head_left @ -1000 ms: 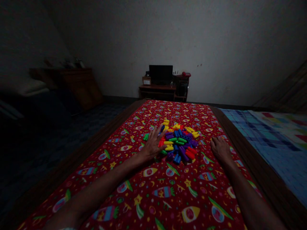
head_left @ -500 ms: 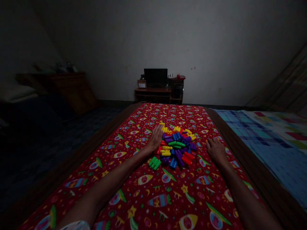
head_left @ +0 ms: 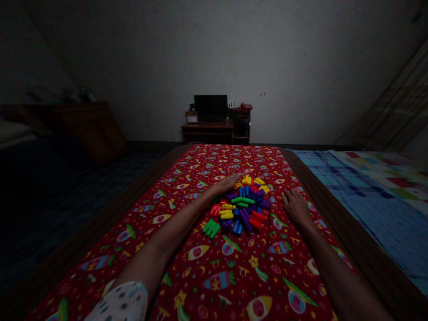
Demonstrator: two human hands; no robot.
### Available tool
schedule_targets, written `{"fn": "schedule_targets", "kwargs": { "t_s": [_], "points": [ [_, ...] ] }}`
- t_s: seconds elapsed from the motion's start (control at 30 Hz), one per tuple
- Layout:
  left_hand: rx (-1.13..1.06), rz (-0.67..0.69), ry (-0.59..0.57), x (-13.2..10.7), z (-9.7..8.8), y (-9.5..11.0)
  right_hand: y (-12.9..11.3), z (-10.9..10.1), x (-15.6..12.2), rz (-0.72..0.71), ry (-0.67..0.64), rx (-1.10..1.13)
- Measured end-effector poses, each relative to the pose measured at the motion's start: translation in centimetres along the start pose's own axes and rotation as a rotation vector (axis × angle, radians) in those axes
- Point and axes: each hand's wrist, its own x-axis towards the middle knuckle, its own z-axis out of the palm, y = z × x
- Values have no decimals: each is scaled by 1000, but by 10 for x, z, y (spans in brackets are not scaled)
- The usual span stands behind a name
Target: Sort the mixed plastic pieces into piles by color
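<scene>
A heap of colourful plastic building pieces, made of joined tubes, lies on a red cloth printed with rockets and stars. My left hand reaches over the heap's far left edge, fingers stretched forward beside the yellow pieces. Its palm and part of the heap beneath are hidden. To the right of the heap, my right hand rests on the cloth with loosely bent fingers, apart from the pieces. A green piece lies nearest on the left, with a red piece just behind it. Another green piece tops the middle.
Beyond the cloth's far end stands a low desk with a dark monitor. A blue checked sheet spreads on the right. Against the left wall is a wooden cabinet. The room is dim.
My left hand has moved forward and right along the heap's back edge, uncovering the red piece on the left. My right hand stays on the cloth. The view has turned slightly right.
</scene>
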Motion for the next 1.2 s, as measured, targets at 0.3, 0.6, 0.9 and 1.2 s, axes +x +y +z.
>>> {"fn": "schedule_targets", "kwargs": {
  "t_s": [0.3,0.6,0.9,1.2],
  "points": [
    [565,-288,199,-121,-63,-64,-11,-3,-4,-95,-101,17],
    [854,-523,125,-172,-114,-107,23,-1,-7,86,-229,-29],
    [862,-379,251,-199,-85,-88,16,-3,-11,9,-81,-10],
    [857,-351,316,-237,-65,-78,19,-1,-35,-84,-38,118]
  ]
}}
